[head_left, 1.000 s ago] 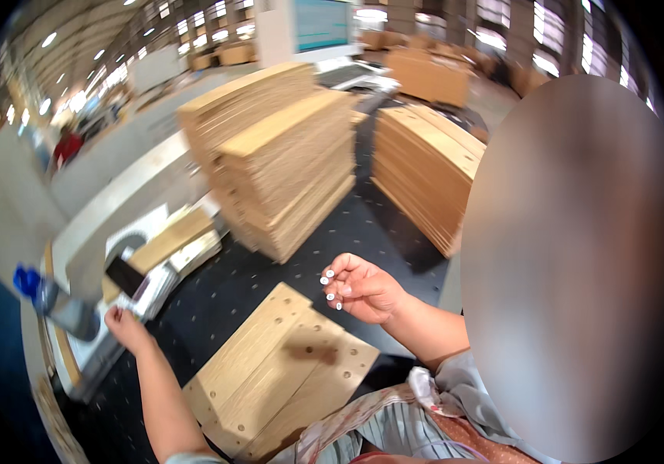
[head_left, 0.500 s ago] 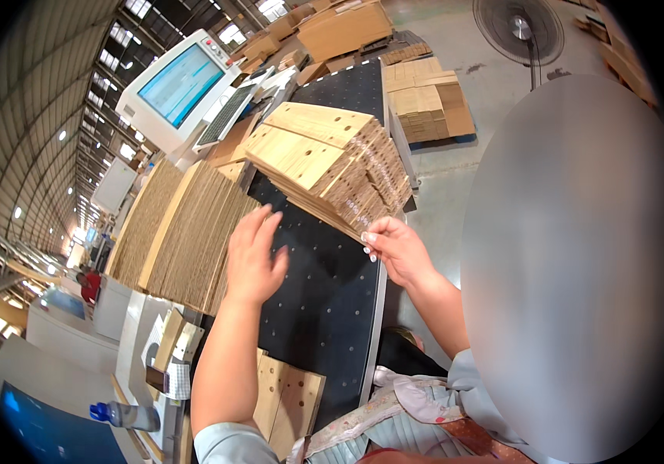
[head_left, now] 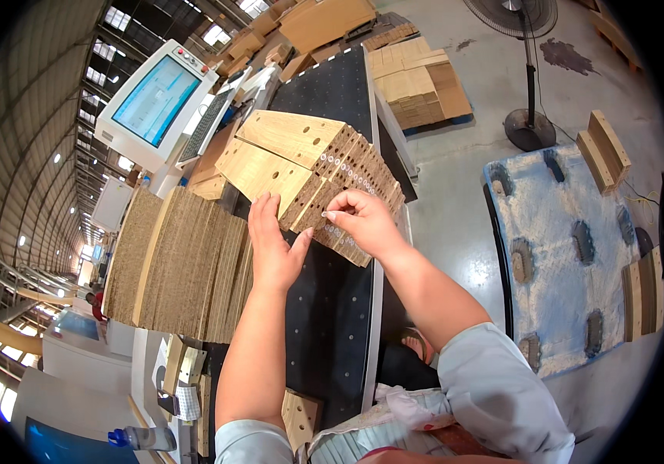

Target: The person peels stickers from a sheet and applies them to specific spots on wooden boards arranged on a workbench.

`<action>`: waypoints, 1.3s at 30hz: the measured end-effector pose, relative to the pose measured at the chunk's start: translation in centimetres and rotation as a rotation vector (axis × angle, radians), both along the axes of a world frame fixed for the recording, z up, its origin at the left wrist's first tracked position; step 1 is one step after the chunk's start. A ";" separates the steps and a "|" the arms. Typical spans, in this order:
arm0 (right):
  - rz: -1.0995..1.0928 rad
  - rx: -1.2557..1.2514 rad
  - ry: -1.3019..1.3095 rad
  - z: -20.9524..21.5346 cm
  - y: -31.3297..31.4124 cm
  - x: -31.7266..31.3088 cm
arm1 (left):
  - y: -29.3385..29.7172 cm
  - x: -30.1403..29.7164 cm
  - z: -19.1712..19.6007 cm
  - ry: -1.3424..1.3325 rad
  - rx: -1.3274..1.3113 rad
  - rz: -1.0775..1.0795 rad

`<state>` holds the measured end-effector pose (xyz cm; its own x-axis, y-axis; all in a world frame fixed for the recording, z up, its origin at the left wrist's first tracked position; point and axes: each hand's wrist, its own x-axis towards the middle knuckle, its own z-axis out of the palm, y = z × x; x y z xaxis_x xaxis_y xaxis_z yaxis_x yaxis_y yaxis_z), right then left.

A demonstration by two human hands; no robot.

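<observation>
A stack of pale wooden boards (head_left: pixel 269 164) stands on the black tabletop, with rows of drilled holes in the edges turned toward me. Small white round plugs (head_left: pixel 340 164) sit in several of these holes. My right hand (head_left: pixel 364 223) is closed in a pinch at that drilled side, with a small white plug (head_left: pixel 325 214) at its fingertips. Fingers apart, my left hand (head_left: pixel 274 251) is at the near corner of the stack, its fingertips by the top board and its thumb near the lower edge. Whether it presses on the wood is hard to see.
Brown panels (head_left: pixel 185 263) stand in a thick row at left, near a monitor (head_left: pixel 158 100) and keyboard (head_left: pixel 202 127). A bottle (head_left: pixel 146 438) lies at lower left. On the floor at right are a blue pallet (head_left: pixel 556 255) and a standing fan (head_left: pixel 531 127).
Both hands have come to the stack; the right moved up and left to its drilled edge. My view has shifted, and the grey blur at right has given way to the pallet.
</observation>
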<state>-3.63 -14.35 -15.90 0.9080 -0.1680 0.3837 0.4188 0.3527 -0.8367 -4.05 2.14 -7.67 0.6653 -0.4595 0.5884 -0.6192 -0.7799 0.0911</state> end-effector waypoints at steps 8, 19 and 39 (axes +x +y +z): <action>-0.133 -0.183 -0.057 0.8 0.7 -0.4 | 0.4 0.2 -0.2 -0.014 0.006 -0.024; -0.238 -0.251 -0.074 0.8 1.4 -0.3 | 0.6 0.4 -0.6 -0.028 0.009 -0.036; 0.008 0.059 -0.005 -0.7 1.9 -0.6 | 0.6 0.4 -0.6 -0.039 -0.001 -0.046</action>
